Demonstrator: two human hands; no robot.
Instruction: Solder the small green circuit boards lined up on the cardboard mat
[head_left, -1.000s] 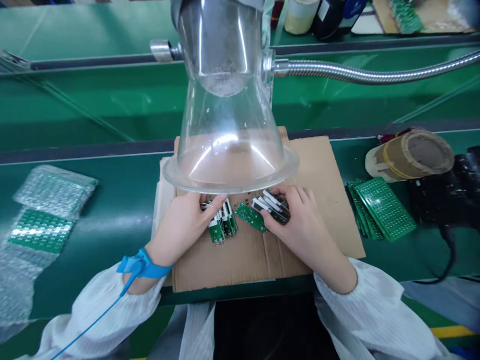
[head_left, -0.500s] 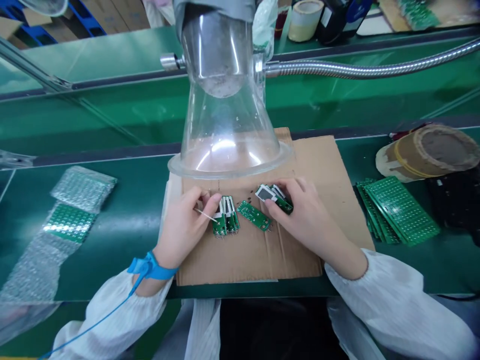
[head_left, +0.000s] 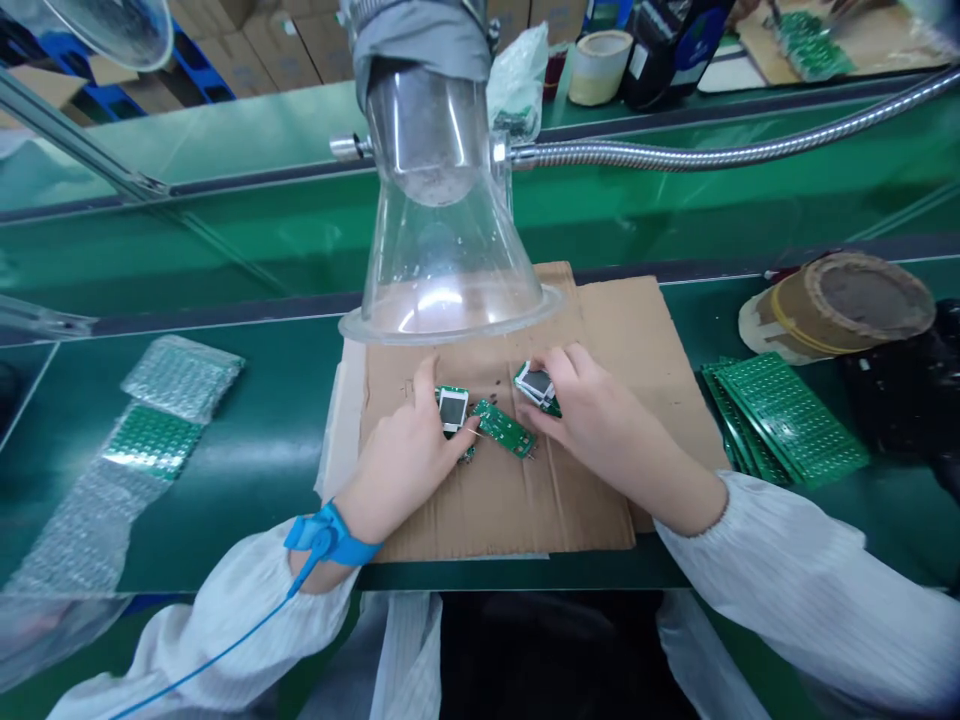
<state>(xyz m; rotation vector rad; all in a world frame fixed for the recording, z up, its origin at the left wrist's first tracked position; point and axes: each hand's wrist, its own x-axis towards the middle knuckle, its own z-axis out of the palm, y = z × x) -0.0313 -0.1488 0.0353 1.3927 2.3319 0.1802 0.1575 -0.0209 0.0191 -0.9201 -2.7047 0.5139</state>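
Note:
My left hand (head_left: pixel 409 445), with a blue wrist strap (head_left: pixel 330 537), is closed round a stack of small green circuit boards (head_left: pixel 453 410); the top one shows a square grey screen with a white frame. A thin pale stick tip (head_left: pixel 475 432) shows near the left thumb; how it is held is hidden. My right hand (head_left: pixel 581 400) grips another few screen boards (head_left: pixel 537 384) between thumb and fingers, tilted above the cardboard (head_left: pixel 502 510). Between the hands a single circuit board (head_left: pixel 504 429) lies flat, screen side not showing, its pins toward the lower right.
A clear fume hood (head_left: pixel 450 250) hangs just beyond my hands, on a metal flexible hose (head_left: pixel 675 155). At right are stacked green board panels (head_left: pixel 795 415) and a taped round tub (head_left: pixel 847 300). Bubble-wrapped panels (head_left: pixel 180 380) lie at left. A person's hands work beyond the partition.
My left hand has shifted right and now spans its stack, whose top board faces up with its screen showing. The boards in my right hand are bunched closer together. The view has shifted slightly.

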